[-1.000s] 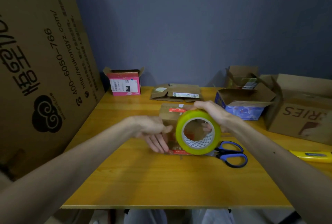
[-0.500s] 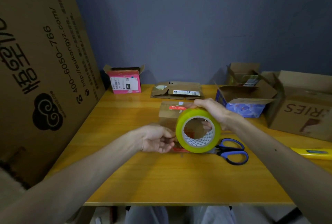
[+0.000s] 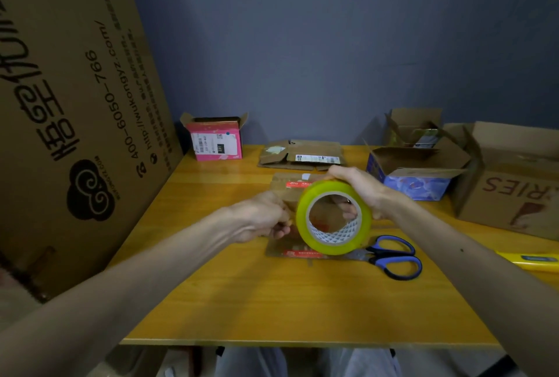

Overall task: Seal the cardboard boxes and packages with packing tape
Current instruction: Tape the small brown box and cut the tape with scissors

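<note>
A yellow-green roll of packing tape (image 3: 334,243) stands upright above a small brown cardboard box (image 3: 287,195) with red labels in the middle of the wooden table (image 3: 272,301). My right hand (image 3: 358,187) grips the roll from the top and far side, fingers showing through its core. My left hand (image 3: 266,220) is at the roll's left edge with its fingers curled, apparently pinching the tape's loose end; the end itself is too clear to make out. Most of the small box is hidden behind the roll and hands.
Blue-handled scissors (image 3: 393,257) lie right of the roll. A yellow utility knife (image 3: 529,260) is at the right edge. Open boxes stand behind: pink (image 3: 216,142), flattened brown (image 3: 302,155), blue (image 3: 414,173), large brown (image 3: 514,183). A big cardboard sheet (image 3: 75,104) leans at left.
My left hand's fingers went from extended against the box to curled at the roll's left edge. The roll and right hand stayed nearly in place.
</note>
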